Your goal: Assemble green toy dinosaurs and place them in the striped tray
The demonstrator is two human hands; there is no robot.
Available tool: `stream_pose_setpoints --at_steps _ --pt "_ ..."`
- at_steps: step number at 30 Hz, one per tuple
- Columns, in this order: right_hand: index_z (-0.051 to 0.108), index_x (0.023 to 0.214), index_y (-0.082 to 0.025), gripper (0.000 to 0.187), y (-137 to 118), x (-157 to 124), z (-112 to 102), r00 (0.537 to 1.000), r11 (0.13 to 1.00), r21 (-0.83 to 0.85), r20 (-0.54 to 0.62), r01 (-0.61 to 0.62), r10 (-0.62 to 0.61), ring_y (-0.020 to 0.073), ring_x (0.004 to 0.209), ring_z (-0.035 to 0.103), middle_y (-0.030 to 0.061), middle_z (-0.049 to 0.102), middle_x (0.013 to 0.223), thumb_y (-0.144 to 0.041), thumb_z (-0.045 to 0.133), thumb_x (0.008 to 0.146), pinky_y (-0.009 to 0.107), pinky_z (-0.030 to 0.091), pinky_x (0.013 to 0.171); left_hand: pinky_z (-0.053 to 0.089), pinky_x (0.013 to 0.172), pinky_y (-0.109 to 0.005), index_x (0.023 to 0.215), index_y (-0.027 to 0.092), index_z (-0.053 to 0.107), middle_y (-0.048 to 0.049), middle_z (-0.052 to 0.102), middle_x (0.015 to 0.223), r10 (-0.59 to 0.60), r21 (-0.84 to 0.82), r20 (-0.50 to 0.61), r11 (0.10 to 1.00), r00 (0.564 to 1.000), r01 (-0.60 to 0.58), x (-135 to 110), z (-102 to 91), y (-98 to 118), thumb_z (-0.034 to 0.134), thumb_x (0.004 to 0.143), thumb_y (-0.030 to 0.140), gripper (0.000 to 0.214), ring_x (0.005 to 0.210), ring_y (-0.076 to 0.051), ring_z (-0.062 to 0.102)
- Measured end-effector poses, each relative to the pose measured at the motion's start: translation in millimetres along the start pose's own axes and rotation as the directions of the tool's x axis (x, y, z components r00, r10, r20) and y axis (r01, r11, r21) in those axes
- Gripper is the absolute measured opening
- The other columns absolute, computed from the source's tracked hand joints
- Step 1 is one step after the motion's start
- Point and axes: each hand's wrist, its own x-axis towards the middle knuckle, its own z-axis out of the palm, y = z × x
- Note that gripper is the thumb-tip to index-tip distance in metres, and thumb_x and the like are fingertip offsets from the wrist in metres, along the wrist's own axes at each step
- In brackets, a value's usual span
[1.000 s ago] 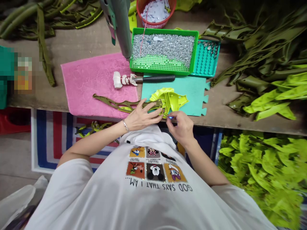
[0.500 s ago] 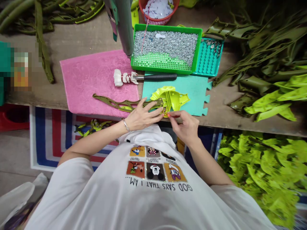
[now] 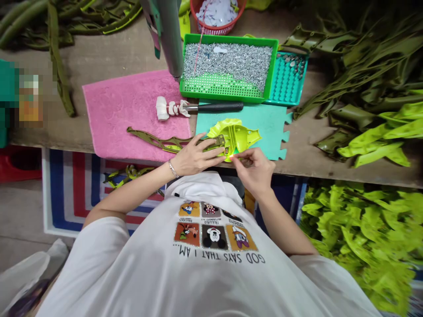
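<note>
My left hand lies flat with its fingers spread over the end of a long olive-green plastic part. Its fingertips reach the edge of a yellow-green plastic shell on the teal foam mat. Thumb and forefinger of my right hand are pinched together at the shell's near edge, by the left fingertips. A small bright reddish spot shows at the pinch; what is held there is too small to name. A hammer with a white-wrapped head lies behind, partly on the pink towel.
A green tray full of small metal pins stands behind the mat, beside a teal tray. A grey post rises left of it. Olive parts pile up on the right, with yellow-green pieces below the table edge.
Both hands stay at the same place on the shell. The right fingers have shifted very slightly, and the spot at the pinch looks brighter.
</note>
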Motion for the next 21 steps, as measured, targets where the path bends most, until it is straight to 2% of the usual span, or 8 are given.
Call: stream_pose_setpoints --at_steps 3,6,13,18,21 --pt "0.056 0.078 -0.023 0.019 -2 3 0 0.982 0.981 0.081 0.077 -0.176 0.17 0.0147 0.056 0.065 -0.0007 0.071 0.07 -0.031 0.072 0.076 0.029 0.053 0.06 0.038 0.115 -0.054 0.126 0.031 0.063 -0.002 0.068 0.132 0.031 0.021 -0.033 0.999 0.999 -0.03 1 1.0 -1 0.055 0.099 0.023 0.03 0.13 -0.023 0.054" --pt "0.054 0.076 -0.023 0.021 -5 4 1 0.965 0.958 0.131 0.097 -0.257 0.245 0.0156 0.057 0.067 -0.0006 0.072 0.069 -0.033 0.072 0.074 0.028 0.054 0.06 0.04 0.113 -0.055 0.125 0.03 0.064 -0.0038 0.069 0.131 0.034 0.038 -0.059 0.999 0.998 -0.032 1 3.9 2 0.056 0.097 0.024 0.029 0.13 -0.025 0.054" --pt "0.056 0.076 -0.024 0.015 -11 0 2 0.966 0.954 0.15 0.048 -0.259 0.255 0.0177 0.059 0.069 -0.0003 0.071 0.066 -0.032 0.068 0.074 0.031 0.057 0.06 0.038 0.112 -0.059 0.128 0.034 0.062 -0.0043 0.068 0.131 -0.042 0.009 -0.063 0.999 0.997 0.043 1 13.3 8 0.057 0.095 0.026 0.035 0.13 -0.028 0.051" --pt "0.053 0.072 -0.024 0.014 -10 2 2 0.954 0.945 0.134 0.067 -0.299 0.292 0.0152 0.051 0.063 -0.0029 0.067 0.06 -0.029 0.066 0.07 0.03 0.054 0.058 0.034 0.115 -0.059 0.126 0.035 0.064 -0.0032 0.068 0.13 -0.076 -0.01 -0.039 0.997 0.996 0.075 1 15.2 8 0.056 0.095 0.026 0.033 0.132 -0.027 0.05" --pt "0.052 0.07 -0.024 0.015 -10 5 2 0.95 0.942 0.131 0.087 -0.31 0.301 0.0143 0.048 0.061 -0.0035 0.065 0.058 -0.029 0.066 0.068 0.03 0.052 0.057 0.032 0.115 -0.061 0.123 0.033 0.065 -0.0036 0.069 0.128 -0.097 -0.012 -0.061 0.995 0.993 0.096 2 15.5 12 0.057 0.094 0.027 0.03 0.131 -0.028 0.05"
